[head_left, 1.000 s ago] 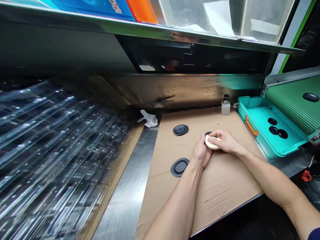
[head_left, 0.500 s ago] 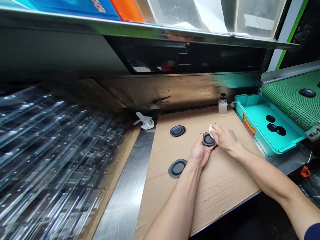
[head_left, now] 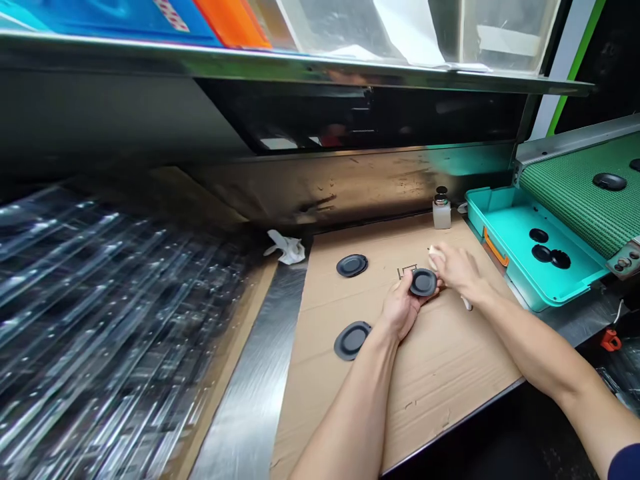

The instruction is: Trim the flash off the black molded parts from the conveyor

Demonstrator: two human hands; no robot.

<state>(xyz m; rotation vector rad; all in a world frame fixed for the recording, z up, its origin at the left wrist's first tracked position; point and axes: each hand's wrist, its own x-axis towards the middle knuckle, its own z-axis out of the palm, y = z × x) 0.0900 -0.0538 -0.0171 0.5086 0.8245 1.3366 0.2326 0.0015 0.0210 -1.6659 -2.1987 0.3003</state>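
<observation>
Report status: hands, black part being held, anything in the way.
Left hand holding black part, face showing. Right hand beside it, gripping cream pad. Nothing seen covering that face; two similar parts on cardboard to the left.

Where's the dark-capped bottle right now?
In the head view, the bottle stands right of centre, on the cardboard beyond the right hand, left of the teal tray.

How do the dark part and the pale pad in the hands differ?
The dark part is nearly black; the pale pad is whitish. The left hand holds the part; the right hand grips the pad. The part's face shows; the pad is partly covered. Both are held.
</observation>
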